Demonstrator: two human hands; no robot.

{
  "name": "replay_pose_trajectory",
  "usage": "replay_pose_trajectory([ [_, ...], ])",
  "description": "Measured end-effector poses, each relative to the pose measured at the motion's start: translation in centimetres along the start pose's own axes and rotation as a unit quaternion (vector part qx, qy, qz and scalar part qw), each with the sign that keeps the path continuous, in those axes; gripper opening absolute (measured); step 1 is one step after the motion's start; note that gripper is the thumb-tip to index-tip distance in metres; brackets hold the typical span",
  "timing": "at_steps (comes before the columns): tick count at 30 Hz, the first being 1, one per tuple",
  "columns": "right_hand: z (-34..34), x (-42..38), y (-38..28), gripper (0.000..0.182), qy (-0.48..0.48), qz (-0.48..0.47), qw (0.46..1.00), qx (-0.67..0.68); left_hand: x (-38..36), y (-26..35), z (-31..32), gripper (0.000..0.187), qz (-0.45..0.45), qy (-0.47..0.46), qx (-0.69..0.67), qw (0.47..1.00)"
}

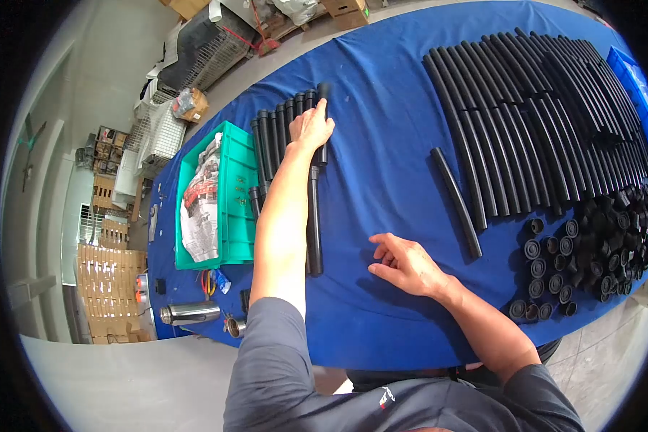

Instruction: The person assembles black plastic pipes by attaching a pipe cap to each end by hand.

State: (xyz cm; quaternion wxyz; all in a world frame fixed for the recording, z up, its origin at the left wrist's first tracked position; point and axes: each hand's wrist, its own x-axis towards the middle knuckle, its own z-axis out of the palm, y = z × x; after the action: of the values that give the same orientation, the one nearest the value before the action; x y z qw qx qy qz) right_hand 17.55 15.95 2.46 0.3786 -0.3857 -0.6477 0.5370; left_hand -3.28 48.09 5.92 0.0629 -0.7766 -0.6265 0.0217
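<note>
My left hand [311, 129] reaches to the far left of the table, its fingers closed on a black capped tube [324, 154] at the right end of a row. Other capped black tubes [272, 140] lie side by side to its left, partly hidden by my arm. Nearer to me, another capped tube [314, 223] lies along my forearm. My right hand [408, 268] is over the blue cloth with thumb and fingers apart, holding nothing. To its right a single black tube [456, 201] lies at a slant, apart from the large stack of black tubes [511, 137].
A green crate [236, 194] with newspaper stands at the left. Near it are a steel thermos [189, 312] and scissors [209, 284]. Several black round caps [554, 284] are piled at the right front. A blue bin [637, 93] sits at the far right edge.
</note>
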Motion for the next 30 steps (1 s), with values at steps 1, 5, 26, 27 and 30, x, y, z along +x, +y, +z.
replay_pose_trajectory([
  [1,0.0,0.0,-0.1,0.049,-0.002,0.004,1.000,-0.003,0.2,-0.3,0.3,0.065,-0.007,0.008,0.003,1.000],
  [5,-0.1,0.1,0.0,0.048,-0.008,0.013,1.000,-0.008,0.2,-0.5,0.7,0.064,-0.010,0.022,0.013,1.000],
  [26,0.7,-0.1,1.7,0.033,0.025,-0.079,0.995,-0.059,-7.5,9.5,-4.0,0.042,0.198,0.189,-0.157,0.949],
  [27,1.0,-0.2,1.7,0.032,0.027,-0.085,0.994,-0.064,-9.8,12.3,-5.3,0.036,0.215,0.165,-0.204,0.941],
  [30,1.5,-0.7,1.9,0.029,0.052,-0.136,0.980,-0.135,-17.1,20.0,-8.2,0.027,0.309,0.099,-0.366,0.872],
])
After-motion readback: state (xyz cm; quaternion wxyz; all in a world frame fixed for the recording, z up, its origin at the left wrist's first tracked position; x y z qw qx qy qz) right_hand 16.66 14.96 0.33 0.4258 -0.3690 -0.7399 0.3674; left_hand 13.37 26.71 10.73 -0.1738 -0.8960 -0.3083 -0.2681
